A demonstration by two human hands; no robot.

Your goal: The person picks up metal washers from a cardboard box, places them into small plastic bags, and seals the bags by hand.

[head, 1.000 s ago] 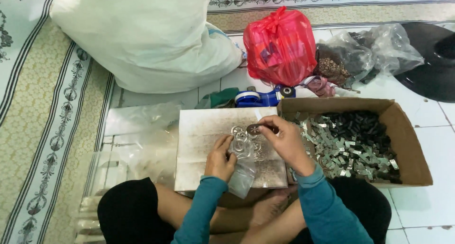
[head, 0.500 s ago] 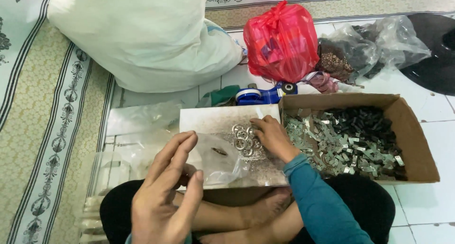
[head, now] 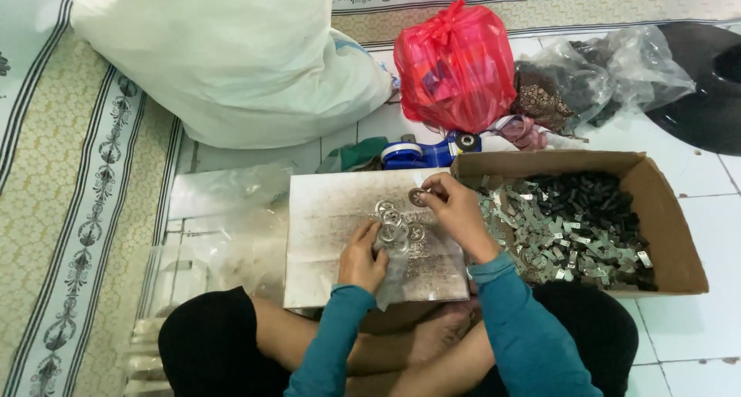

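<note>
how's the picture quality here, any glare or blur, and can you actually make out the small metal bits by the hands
Head view: soft, even light, only faint shadows. Mild glare on the clear plastic bags and the white floor tiles. The frame is slightly soft overall. The metal rings on the board read as round shapes, but fine detail is lost. The right hand pinches one; the left hand rests beside them.

The black round object (head: 706, 96) runs off the right edge; red bag (head: 455, 65) contents unclear.
</note>
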